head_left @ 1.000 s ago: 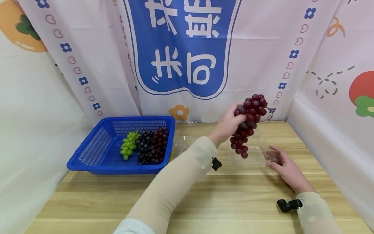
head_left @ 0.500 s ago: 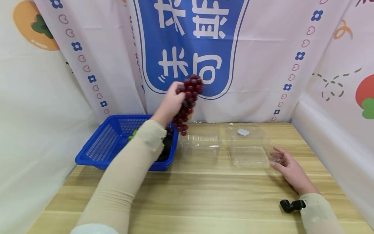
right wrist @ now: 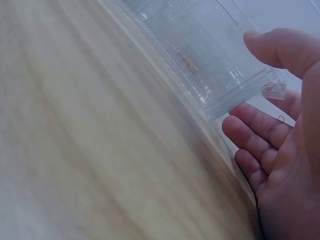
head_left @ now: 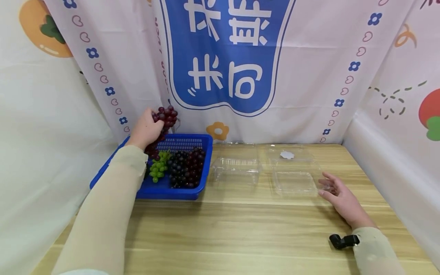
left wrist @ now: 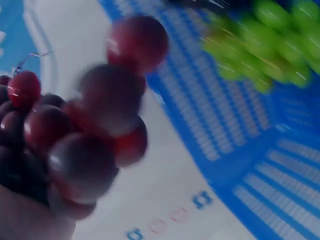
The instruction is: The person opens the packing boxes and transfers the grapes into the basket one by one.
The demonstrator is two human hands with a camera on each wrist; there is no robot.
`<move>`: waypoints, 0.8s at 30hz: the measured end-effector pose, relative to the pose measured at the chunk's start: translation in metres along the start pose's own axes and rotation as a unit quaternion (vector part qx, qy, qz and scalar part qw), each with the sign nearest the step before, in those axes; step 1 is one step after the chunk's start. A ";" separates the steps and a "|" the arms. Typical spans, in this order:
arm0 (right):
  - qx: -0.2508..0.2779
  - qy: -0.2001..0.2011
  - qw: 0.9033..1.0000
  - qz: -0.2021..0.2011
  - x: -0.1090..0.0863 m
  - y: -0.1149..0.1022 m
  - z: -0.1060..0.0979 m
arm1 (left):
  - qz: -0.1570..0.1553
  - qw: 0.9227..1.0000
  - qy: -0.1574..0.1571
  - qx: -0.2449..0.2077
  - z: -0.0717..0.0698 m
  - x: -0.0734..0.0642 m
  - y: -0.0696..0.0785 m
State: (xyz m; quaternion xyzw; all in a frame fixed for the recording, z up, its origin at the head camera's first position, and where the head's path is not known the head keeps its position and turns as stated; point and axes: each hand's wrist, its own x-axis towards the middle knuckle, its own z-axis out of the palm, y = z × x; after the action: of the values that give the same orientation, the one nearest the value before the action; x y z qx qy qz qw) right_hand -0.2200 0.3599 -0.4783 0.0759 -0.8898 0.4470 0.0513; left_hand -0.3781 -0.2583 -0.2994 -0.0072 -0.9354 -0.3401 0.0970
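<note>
In the head view my left hand (head_left: pixel 147 129) grips a bunch of red grapes (head_left: pixel 168 116) above the left part of a blue plastic basket (head_left: pixel 206 168). Grapes from this bunch (left wrist: pixel 82 165) fill the left side of the left wrist view, blurred. Inside the basket lie bunches of green grapes (head_left: pixel 159 167), black grapes (head_left: pixel 177 170) and dark red grapes (head_left: pixel 195 164). My right hand (head_left: pixel 342 198) rests by the right end of a clear plastic box (head_left: pixel 293 191) with its lid folded back. Its loosely bent fingers (right wrist: pixel 250 132) lie beside the box's corner, thumb apart from them.
A second clear plastic box (head_left: pixel 236 175), lid raised, stands between the basket and the first box. A white label (head_left: pixel 287 155) shows on the first box's lid. Behind the wooden table (head_left: pixel 240 233) hangs a printed cloth (head_left: pixel 302 95).
My left hand has carried the red grapes from above the right-hand box leftward to above the basket. The right hand has stayed beside its box. The head view has shifted slightly.
</note>
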 end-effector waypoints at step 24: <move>0.007 -0.003 1.000 0.010 0.004 0.006 -0.001 | -0.150 0.953 -0.108 0.240 0.004 -0.010 -0.096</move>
State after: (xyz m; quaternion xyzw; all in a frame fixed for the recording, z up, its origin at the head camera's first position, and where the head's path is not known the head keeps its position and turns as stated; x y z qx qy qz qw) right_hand -0.2249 0.3639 -0.4815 0.0686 -0.8874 0.4539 0.0430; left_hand -0.3764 -0.3289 -0.3652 0.1196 -0.9846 -0.1134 -0.0578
